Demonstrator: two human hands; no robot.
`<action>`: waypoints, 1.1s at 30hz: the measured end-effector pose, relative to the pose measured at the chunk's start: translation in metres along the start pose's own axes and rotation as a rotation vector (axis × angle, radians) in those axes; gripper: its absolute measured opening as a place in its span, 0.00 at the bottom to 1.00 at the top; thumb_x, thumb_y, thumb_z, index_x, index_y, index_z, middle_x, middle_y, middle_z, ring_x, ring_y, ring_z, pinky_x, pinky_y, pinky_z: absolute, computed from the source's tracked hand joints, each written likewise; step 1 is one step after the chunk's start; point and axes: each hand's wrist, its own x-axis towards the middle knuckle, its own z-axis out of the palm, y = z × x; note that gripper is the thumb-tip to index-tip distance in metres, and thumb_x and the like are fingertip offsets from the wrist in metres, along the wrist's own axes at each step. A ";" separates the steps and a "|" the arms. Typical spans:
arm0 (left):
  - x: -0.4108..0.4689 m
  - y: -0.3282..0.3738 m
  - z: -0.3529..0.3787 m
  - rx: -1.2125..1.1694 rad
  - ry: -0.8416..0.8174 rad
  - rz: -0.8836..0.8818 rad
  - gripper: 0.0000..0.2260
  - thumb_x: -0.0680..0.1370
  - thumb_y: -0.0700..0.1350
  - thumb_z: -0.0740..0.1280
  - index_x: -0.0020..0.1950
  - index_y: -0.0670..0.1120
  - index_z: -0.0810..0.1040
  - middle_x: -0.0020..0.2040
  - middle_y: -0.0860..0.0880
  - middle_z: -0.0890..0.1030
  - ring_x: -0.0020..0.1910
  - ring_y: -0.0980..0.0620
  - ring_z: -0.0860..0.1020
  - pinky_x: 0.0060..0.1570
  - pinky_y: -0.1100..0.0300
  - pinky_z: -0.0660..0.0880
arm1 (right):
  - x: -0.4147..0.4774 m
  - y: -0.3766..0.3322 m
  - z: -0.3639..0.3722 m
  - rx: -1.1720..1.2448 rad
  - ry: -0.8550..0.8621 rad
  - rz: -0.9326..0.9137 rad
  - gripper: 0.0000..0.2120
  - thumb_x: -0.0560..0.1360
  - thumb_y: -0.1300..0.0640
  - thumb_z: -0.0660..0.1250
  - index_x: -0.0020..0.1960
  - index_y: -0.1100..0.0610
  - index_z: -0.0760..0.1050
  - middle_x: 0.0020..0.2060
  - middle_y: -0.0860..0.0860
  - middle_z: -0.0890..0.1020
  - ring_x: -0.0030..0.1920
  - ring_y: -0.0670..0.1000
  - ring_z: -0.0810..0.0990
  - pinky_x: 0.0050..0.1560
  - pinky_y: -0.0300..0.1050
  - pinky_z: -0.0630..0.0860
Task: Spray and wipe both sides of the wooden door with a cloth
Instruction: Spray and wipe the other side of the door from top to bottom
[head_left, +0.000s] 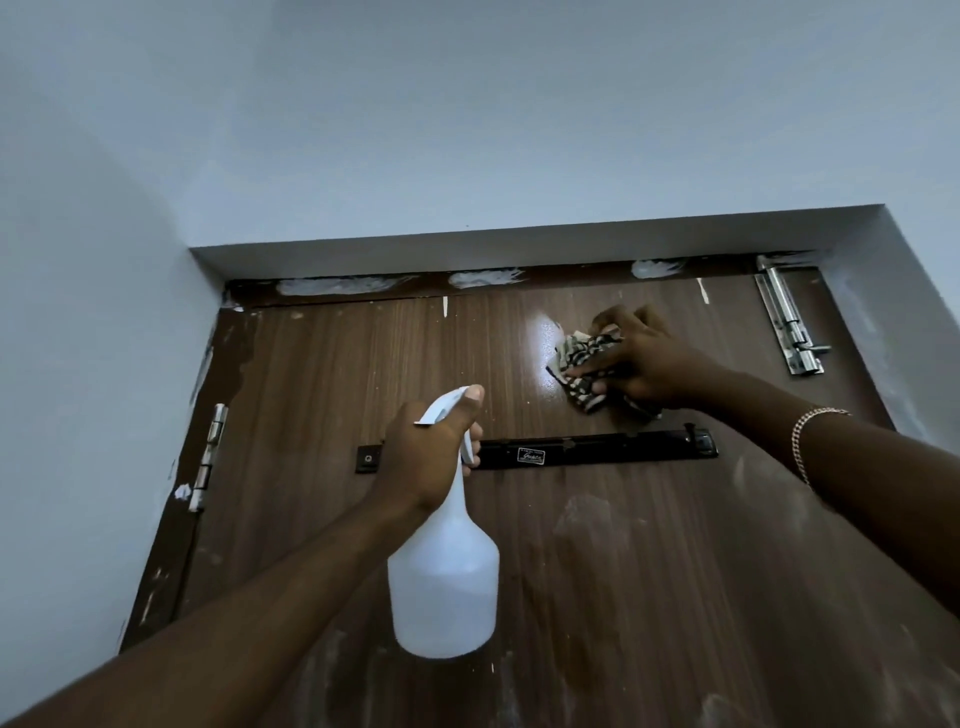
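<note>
1 wooden door (311, 364), lower part cut off. 1 spray bottle (441, 587), neck gripped in l. hand (423, 462). 1 cloth (579, 358), half hidden, clutched by r. hand (647, 364) on door's upper right. 1 silver bolt (785, 319), 1 black bolt (597, 451), 1 hinge (213, 452).

cloth (584, 364) on door (337, 364), spray bottle (444, 587) held

A pale grey-blue wall (467, 104) fills the upper view, and a side wall (62, 364) meets it at the left corner. A white recess (467, 252) is cut into it. The light is dim and even.
</note>
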 end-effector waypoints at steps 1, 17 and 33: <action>-0.002 0.001 0.008 0.005 -0.013 0.014 0.16 0.83 0.57 0.66 0.45 0.47 0.82 0.35 0.47 0.83 0.33 0.54 0.82 0.32 0.67 0.78 | -0.003 -0.001 0.003 -0.047 0.017 0.020 0.17 0.75 0.45 0.72 0.64 0.35 0.79 0.67 0.49 0.65 0.63 0.53 0.60 0.66 0.54 0.66; 0.006 -0.002 0.040 -0.083 0.051 -0.062 0.16 0.83 0.59 0.65 0.49 0.47 0.82 0.36 0.47 0.82 0.34 0.50 0.81 0.35 0.57 0.79 | 0.013 -0.021 0.011 0.111 -0.111 -0.096 0.19 0.79 0.57 0.67 0.67 0.41 0.78 0.66 0.53 0.66 0.62 0.54 0.64 0.66 0.49 0.64; 0.009 -0.003 0.049 -0.021 0.075 -0.052 0.19 0.84 0.59 0.64 0.56 0.44 0.81 0.39 0.47 0.83 0.36 0.50 0.82 0.31 0.64 0.78 | -0.011 0.053 -0.023 0.082 -0.060 0.139 0.19 0.74 0.54 0.75 0.65 0.47 0.80 0.56 0.52 0.70 0.60 0.58 0.72 0.59 0.49 0.71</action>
